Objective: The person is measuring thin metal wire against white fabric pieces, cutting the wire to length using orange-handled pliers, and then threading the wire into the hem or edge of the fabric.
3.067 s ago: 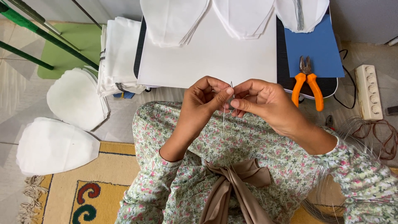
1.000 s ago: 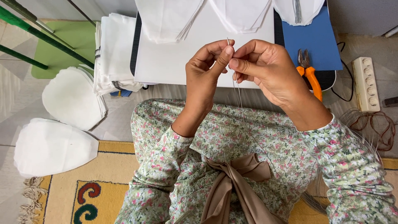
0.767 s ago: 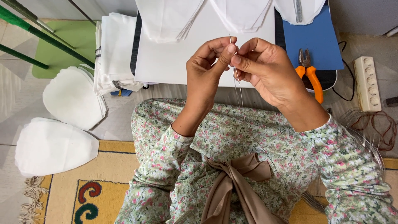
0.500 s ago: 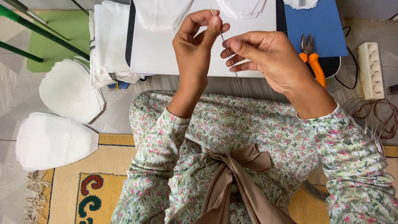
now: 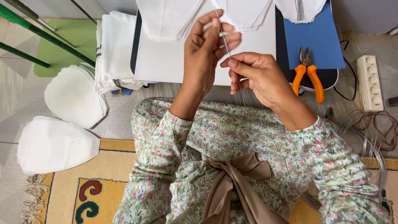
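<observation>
Thin wire [image 5: 226, 43] | left hand [image 5: 207, 49], right hand [image 5: 253, 74] pinch it

Pale tiled floor [image 5: 16, 103], patterned yellow rug [image 5: 62, 195], green chair [image 5: 66, 45], daylight

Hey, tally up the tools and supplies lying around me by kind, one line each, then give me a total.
Pliers with orange handles: 1
White power strip: 1
Stacks of white rounded fabric pieces on the floor: 2
Pile of folded white cloth: 1
Blue sheet: 1
Thin wire held between left hand and right hand: 1
Total: 7
</observation>
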